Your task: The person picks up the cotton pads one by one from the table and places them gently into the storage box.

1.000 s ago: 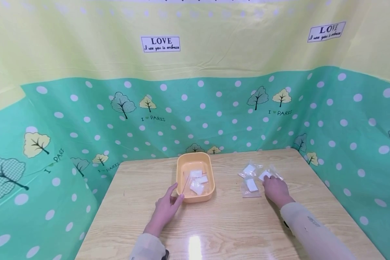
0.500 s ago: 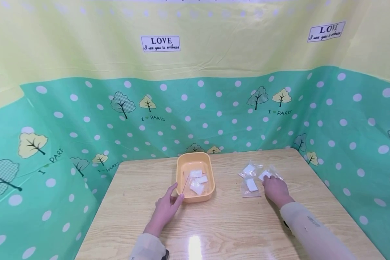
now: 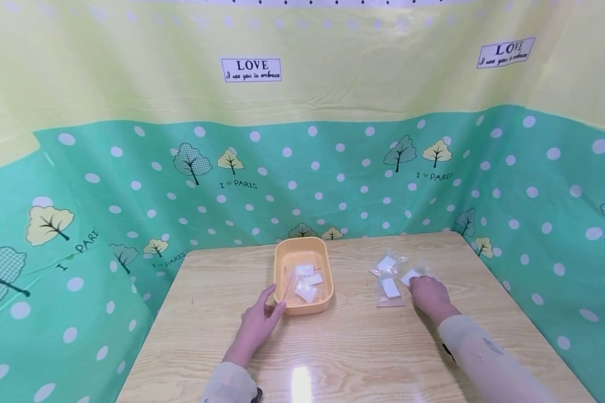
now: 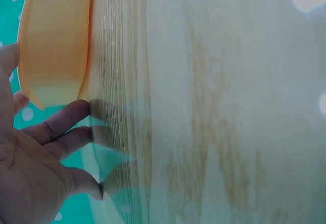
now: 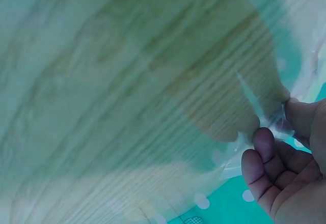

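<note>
My left hand (image 3: 258,322) rests at the near left corner of an orange plastic tray (image 3: 279,254), its fingers spread and touching the tray's side. In the left wrist view, several fingertips of that hand meet the wooden tabletop beside the tray. Inside the tray lie small clear bags with white pieces (image 3: 306,291). On the right, my right hand (image 3: 430,296) pinches a clear plastic bag (image 5: 282,124) between thumb and fingers. A white piece (image 3: 410,276) shows at that hand's fingertips. Two similar bags (image 3: 390,288) (image 3: 386,263) lie just left of it.
The wooden table (image 3: 343,347) runs back to a green and yellow patterned curtain (image 3: 312,168), which also closes off both sides. Thin reddish lines (image 3: 288,285) show in the tray. Light glares off the near edge of the tabletop.
My right hand has shifted very slightly right and toward me, still at the same bag. The left hand and the tray hold their place.
</note>
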A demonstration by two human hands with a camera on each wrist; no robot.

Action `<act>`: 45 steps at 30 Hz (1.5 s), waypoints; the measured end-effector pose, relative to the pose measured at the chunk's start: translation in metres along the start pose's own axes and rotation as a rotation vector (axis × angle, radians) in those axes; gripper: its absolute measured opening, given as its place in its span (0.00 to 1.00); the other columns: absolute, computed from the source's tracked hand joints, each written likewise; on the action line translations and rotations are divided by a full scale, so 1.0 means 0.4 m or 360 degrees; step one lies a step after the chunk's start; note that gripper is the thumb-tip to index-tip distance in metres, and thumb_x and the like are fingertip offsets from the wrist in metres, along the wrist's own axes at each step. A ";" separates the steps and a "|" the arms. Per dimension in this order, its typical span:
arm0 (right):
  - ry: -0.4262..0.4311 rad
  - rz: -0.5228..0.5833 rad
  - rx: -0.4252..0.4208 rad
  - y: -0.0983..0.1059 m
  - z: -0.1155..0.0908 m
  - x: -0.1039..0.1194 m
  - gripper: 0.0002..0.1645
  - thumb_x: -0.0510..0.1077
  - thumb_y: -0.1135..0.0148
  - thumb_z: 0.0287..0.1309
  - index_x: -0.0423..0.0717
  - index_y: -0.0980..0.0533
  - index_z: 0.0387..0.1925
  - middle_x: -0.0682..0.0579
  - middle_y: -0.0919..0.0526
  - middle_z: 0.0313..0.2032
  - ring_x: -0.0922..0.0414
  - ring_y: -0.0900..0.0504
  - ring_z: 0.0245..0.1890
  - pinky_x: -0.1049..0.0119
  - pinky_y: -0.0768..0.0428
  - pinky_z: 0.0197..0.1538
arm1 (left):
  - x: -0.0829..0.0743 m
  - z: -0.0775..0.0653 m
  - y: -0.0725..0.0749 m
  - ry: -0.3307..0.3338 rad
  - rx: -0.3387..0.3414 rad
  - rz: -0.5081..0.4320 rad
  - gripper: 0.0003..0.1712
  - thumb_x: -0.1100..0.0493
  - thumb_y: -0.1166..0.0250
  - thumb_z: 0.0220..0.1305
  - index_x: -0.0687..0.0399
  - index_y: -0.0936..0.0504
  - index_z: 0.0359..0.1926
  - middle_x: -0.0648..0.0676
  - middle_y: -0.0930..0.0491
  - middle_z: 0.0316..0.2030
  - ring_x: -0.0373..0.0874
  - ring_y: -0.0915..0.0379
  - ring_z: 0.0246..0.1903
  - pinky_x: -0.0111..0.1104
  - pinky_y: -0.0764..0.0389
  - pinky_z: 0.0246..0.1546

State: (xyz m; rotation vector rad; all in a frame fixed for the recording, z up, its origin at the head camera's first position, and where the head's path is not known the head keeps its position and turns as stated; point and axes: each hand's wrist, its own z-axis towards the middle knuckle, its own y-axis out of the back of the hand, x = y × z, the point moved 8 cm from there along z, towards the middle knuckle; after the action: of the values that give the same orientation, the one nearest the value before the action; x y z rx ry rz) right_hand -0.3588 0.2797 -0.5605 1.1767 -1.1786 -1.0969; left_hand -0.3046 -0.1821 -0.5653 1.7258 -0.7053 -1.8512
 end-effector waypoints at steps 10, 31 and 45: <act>-0.0030 0.0161 0.0019 0.007 -0.010 -0.026 0.11 0.39 0.42 0.75 0.37 0.16 0.41 0.41 0.11 0.35 0.43 0.13 0.36 0.42 0.12 0.47 | 0.006 0.003 -0.006 0.0024 0.0020 0.0011 0.39 0.33 0.40 0.77 0.34 0.37 0.82 0.59 0.09 0.54 0.76 0.25 0.65 0.79 0.41 0.69; -0.0304 0.0933 0.0206 0.020 -0.040 -0.130 0.23 0.49 0.36 0.76 0.33 0.18 0.57 0.36 0.13 0.51 0.46 0.19 0.46 0.49 0.15 0.51 | 0.002 0.004 -0.005 0.0038 0.0017 0.0009 0.38 0.33 0.40 0.77 0.33 0.36 0.82 0.58 0.09 0.54 0.77 0.26 0.66 0.81 0.45 0.69; -0.0344 0.1088 0.0309 0.011 -0.059 -0.133 0.31 0.57 0.38 0.76 0.32 0.20 0.60 0.43 0.14 0.45 0.50 0.21 0.44 0.63 0.20 0.44 | 0.001 -0.003 -0.003 0.0014 0.0012 -0.0006 0.39 0.34 0.39 0.77 0.35 0.37 0.82 0.59 0.09 0.53 0.73 0.22 0.64 0.81 0.45 0.70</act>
State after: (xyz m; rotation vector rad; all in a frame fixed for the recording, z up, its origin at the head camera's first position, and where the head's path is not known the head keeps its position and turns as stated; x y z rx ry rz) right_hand -0.3396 0.3346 -0.5608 0.7041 -1.7181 -0.5998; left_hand -0.3033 -0.1814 -0.5664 1.7401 -0.7072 -1.8448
